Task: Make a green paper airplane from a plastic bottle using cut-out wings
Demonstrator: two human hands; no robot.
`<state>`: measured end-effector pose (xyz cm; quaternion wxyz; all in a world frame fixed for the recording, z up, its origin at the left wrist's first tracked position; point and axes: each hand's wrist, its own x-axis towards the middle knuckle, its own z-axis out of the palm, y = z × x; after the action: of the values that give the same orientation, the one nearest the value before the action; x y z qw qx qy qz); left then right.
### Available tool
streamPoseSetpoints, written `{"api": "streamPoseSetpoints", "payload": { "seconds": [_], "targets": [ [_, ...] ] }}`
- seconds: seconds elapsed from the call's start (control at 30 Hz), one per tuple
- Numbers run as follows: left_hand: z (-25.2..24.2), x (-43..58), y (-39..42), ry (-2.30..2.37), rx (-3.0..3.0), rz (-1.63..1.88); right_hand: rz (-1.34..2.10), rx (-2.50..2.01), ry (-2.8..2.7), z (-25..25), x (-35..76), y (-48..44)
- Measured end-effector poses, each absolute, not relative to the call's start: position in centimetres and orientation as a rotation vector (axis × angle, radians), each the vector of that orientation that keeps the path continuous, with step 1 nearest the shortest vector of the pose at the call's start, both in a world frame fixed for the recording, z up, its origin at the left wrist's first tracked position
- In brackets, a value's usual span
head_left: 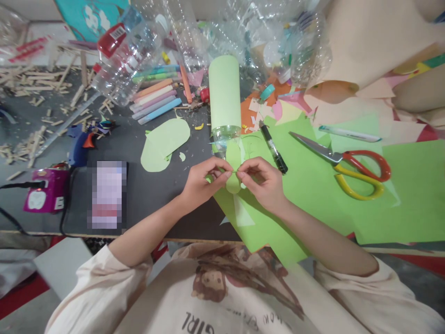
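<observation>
My left hand (pixel 207 178) and my right hand (pixel 261 182) meet near the middle of the table, fingertips pinched. Between them runs a thin green strip (pixel 235 171), probably paper, with one end in each pinch. Under the fingers is a rounded light green paper piece (pixel 233 185). Just beyond lies a clear plastic bottle (pixel 225 134) wrapped in pale green paper (pixel 224 90). Left of my hands rest pale green rounded cut-outs (pixel 165 144). A black pen (pixel 273 147) lies beyond my right hand on bright green paper sheets (pixel 306 204).
Scissors (pixel 342 162) with red and yellow handles lie at right beside a white pen (pixel 349 133). At left are a phone (pixel 107 195), a purple box (pixel 45 190), a blue glue gun (pixel 79 144) and scattered wooden sticks (pixel 52 81). Coloured markers (pixel 156 99) and clear bottles (pixel 243 28) fill the back.
</observation>
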<state>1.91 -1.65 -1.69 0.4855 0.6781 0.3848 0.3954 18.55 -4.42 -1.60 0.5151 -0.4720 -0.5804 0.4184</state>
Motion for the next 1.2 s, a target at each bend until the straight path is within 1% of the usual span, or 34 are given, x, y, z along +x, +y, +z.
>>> {"api": "streamPoseSetpoints", "payload": {
  "seconds": [0.37,0.67,1.2],
  "targets": [
    [-1.48,1.6,-1.61,0.938,1.806,1.034,0.988,-1.118,-1.405,-1.79,18.53,-4.54],
    [-1.49,1.61,-2.06,0.993,1.846,0.965,0.966,-1.145,-1.417,-1.89,18.3,-4.51],
    [-1.87,1.61,-2.43,1.005,1.974,0.949,0.964,-1.182,-1.452,-1.93,18.41,-4.47]
  ]
}}
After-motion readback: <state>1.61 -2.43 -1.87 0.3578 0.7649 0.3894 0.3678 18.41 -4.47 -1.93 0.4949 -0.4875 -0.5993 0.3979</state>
